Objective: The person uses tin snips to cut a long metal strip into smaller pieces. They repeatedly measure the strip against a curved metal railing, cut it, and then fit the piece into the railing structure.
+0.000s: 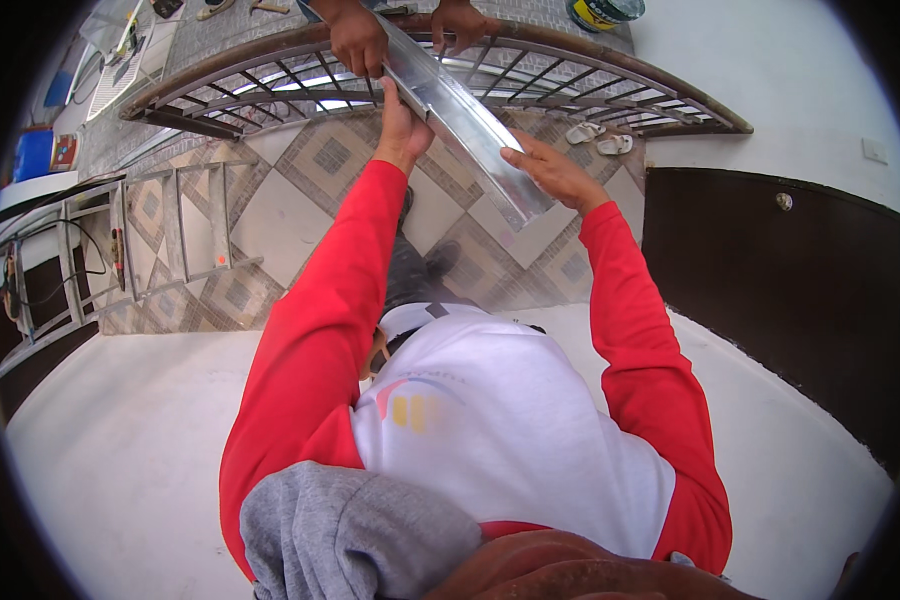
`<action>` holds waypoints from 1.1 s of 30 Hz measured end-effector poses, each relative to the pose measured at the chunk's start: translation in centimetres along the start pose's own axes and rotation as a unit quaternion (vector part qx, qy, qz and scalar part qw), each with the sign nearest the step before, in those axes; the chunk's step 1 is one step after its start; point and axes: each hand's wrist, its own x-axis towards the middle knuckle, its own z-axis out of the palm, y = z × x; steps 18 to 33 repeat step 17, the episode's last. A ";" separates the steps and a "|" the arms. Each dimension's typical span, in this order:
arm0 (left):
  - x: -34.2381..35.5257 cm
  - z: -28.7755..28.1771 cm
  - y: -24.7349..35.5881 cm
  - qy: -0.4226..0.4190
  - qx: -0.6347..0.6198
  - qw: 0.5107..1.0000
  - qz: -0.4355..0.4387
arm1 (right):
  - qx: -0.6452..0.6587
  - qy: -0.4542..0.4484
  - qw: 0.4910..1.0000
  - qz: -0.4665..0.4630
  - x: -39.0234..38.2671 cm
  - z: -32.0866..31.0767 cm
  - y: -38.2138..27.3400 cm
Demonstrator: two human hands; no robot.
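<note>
A long, shiny metal channel (465, 125) slants across the railing, its near end toward me and its far end between another person's hands. Near the middle of its left edge, my left hand (402, 132) grips it, with part of the fingers hidden behind the metal. Closer to the near end, my right hand (555, 172) holds the right edge, thumb on top and fingers partly underneath. The other person's one hand (358, 42) holds the far part just above my left hand. Their second hand (460, 24) is by the railing's top bar, right of the channel.
A curved brown railing (590, 68) with metal bars stands in front of me. An aluminium ladder (175, 225) is at the left with a black cable. White sandals (615, 145) sit near the railing. A dark brown door (770, 270) is at the right; a bucket (606, 12) stands beyond the railing.
</note>
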 end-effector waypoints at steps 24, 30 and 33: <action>-4.3 -0.4 2.0 0.019 0.133 0.990 -0.047 | -0.126 0.041 0.988 -0.078 0.7 0.3 2.4; -4.3 -0.4 2.0 0.019 0.133 0.990 -0.047 | -0.126 0.041 0.988 -0.078 0.7 0.3 2.4; -4.3 -0.4 2.0 0.019 0.133 0.990 -0.047 | -0.126 0.041 0.988 -0.078 0.7 0.3 2.4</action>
